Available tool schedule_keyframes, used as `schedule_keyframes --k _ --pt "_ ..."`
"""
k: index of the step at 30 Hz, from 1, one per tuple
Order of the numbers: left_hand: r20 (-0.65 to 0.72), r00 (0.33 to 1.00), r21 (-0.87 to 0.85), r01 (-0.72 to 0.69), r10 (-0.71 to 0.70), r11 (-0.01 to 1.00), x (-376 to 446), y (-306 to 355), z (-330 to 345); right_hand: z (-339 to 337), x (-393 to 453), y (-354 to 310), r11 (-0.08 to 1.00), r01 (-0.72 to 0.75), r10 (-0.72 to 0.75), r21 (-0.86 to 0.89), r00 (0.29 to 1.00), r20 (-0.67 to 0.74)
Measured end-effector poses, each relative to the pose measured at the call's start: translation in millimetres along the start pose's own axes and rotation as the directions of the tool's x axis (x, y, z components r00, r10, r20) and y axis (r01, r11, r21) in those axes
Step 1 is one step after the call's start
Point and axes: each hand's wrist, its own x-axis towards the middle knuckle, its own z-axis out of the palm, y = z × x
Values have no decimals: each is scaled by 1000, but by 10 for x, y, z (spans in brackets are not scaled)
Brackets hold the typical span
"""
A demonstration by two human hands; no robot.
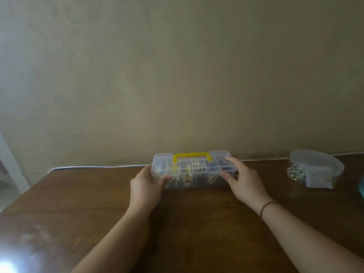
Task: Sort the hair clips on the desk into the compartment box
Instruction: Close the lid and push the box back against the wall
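Observation:
A clear plastic compartment box (194, 168) with a yellow handle (192, 157) stands on the brown wooden desk (187, 223), near the wall, its lid down. Blurred yellow, white and blue hair clips (173, 170) show through the lid in its compartments. My left hand (146, 184) grips the box's left end, thumb across the front. My right hand (243, 181) holds the right end, with fingers on the lid and thumb on the front wall. No loose clips are visible on the desk.
A round clear plastic container (315, 167) with a lid and shiny contents stands at the desk's back right. A teal object (361, 187) peeks in at the right edge. A white cable (98, 166) runs along the desk's back edge by the wall.

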Motion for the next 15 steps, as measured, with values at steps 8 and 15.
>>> schedule_keyframes --k 8,15 --pt "-7 998 27 64 -64 998 381 13 302 63 463 9 994 -21 20 110 1000 3" --pt "-8 994 -43 109 -110 993 269 88 352 35 525 34 987 -50 36 156 995 89"
